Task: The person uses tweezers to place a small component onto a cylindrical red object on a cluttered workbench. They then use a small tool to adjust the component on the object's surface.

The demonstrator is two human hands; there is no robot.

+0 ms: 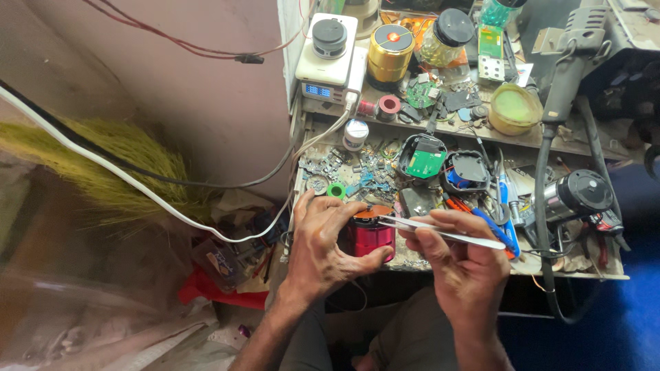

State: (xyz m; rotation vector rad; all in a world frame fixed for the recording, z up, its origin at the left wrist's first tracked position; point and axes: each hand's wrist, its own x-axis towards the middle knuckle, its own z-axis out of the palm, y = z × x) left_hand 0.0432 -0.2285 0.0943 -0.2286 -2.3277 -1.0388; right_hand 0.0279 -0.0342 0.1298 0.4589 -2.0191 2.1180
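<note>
Workbench point(584, 273), cluttered w/ parts & tools, wall at its left. Broom point(117, 165), yellow-green bristles, lying left of bench. Left hand point(323, 237): fingers curled round red cylindrical unit point(371, 237) at bench front edge, gripping it. Right hand point(460, 257): fingers pinched on metal tweezers point(440, 232), tips at unit's top. Green tape roll point(335, 190) just behind left hand.

The bench point(584, 269) is crowded. A red cylinder point(371, 237) stands at its front edge, near a green tape ring point(335, 190), scattered circuit scraps point(361, 172) and a green board point(426, 163). A heat gun point(576, 194) lies at the right. On the upper shelf point(529, 139) stand a gold can point(390, 51), white box point(327, 58) and yellow tub point(514, 108).
</note>
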